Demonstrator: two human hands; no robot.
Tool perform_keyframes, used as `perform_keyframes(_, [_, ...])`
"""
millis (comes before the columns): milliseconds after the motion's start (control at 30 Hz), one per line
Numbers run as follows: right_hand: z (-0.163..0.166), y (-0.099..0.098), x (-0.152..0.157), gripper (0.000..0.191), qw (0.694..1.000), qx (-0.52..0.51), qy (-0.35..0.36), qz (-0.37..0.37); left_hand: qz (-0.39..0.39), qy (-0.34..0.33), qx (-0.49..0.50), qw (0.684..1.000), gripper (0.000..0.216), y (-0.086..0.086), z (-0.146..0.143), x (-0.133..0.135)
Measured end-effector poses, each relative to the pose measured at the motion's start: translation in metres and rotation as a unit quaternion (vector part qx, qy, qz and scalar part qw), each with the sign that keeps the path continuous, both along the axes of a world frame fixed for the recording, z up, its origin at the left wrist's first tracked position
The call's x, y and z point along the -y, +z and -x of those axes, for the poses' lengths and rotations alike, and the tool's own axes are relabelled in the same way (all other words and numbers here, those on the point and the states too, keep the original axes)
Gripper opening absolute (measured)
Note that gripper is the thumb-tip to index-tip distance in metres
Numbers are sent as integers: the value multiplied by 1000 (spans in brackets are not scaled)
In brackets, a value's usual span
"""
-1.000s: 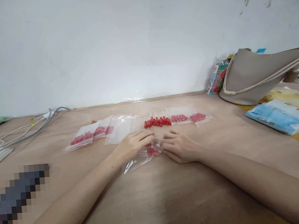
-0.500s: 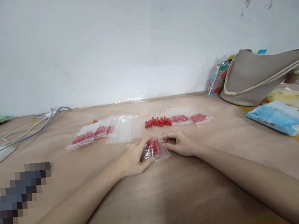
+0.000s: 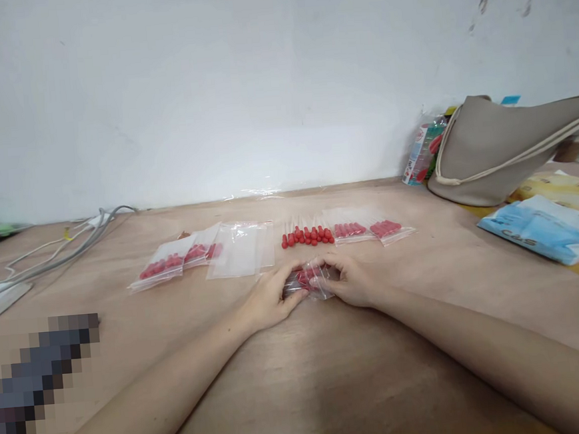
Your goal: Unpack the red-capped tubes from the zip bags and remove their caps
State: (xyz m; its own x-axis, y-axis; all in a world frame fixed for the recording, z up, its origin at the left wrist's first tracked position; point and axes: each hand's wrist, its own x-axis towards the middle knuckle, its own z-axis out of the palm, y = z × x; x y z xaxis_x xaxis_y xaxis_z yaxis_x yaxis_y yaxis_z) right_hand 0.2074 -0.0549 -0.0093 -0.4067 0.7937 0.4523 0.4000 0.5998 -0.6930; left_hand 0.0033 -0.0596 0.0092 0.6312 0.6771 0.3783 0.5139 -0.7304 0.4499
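Observation:
Between my hands, just above or on the table, is a clear plastic zip bag (image 3: pixel 320 293) with red-tipped sticks inside. My left hand (image 3: pixel 275 295) grips its left end, thumb below and fingers above. At the other end, my right hand (image 3: pixel 350 280) pinches the bag with thumb and fingers. Behind it lies a pile of loose red-tipped sticks (image 3: pixel 311 236), red ends toward me. To their left are empty clear bags (image 3: pixel 232 258), overlapping filled bags (image 3: pixel 160 267). Two more filled bags (image 3: pixel 384 228) lie right of the pile.
A grey-beige bag with cord handles (image 3: pixel 485 155) stands at the back right, beside a clear package (image 3: pixel 419 153). In front of it lies a blue tissue pack (image 3: pixel 526 228). Grey and white cables (image 3: pixel 86 243) run along the left. A dark pixelated object (image 3: pixel 41 377) sits at the near left.
My right hand has closed in on the bag's right end and now pinches it. My left hand and the bag have shifted slightly right and away from me.

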Motion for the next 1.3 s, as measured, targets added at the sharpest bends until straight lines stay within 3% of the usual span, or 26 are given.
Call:
perform_keyframes(233, [-5, 2, -1, 15, 1000, -18, -1, 15, -14, 4, 3, 1000, 42, -3, 4, -1])
perform_keyframes(333, [-18, 8, -6, 15, 994, -77, 4, 78, -10, 14, -4, 1000, 42, -4, 4, -1])
perform_keyframes(467, [-48, 17, -22, 29, 962, -169, 13, 214, -15, 20, -10, 1000, 42, -3, 5, -1])
perform_keyframes(633, [-92, 38, -39, 34, 943, -214, -61, 249, -3, 24, -18, 1000, 41, -1, 4, 0])
perform_keyframes(733, [-103, 52, -45, 34, 936, -271, -135, 181, -4, 21, -20, 1000, 41, -1, 3, 0])
perform_keyframes(833, [-91, 58, -54, 31, 945, -262, -184, 63, -5, 15, -19, 1000, 40, -1, 3, 0])
perform_keyframes(967, [-49, 49, -73, 19, 969, -80, -185, -142, -2, 19, -21, 1000, 40, -1, 3, -1])
perform_keyframes(1067, [-20, 37, -88, 20, 949, 115, -128, -263, 9, 15, -25, 1000, 40, -1, 4, 0])
perform_keyframes(1167, [-3, 28, -96, 28, 911, 252, -97, -311, 13, 14, -27, 999, 42, 0, 4, 0])
perform_keyframes(1300, [1, 25, -91, 22, 880, 332, -86, -329, 13, 12, -28, 999, 41, 2, 3, 1])
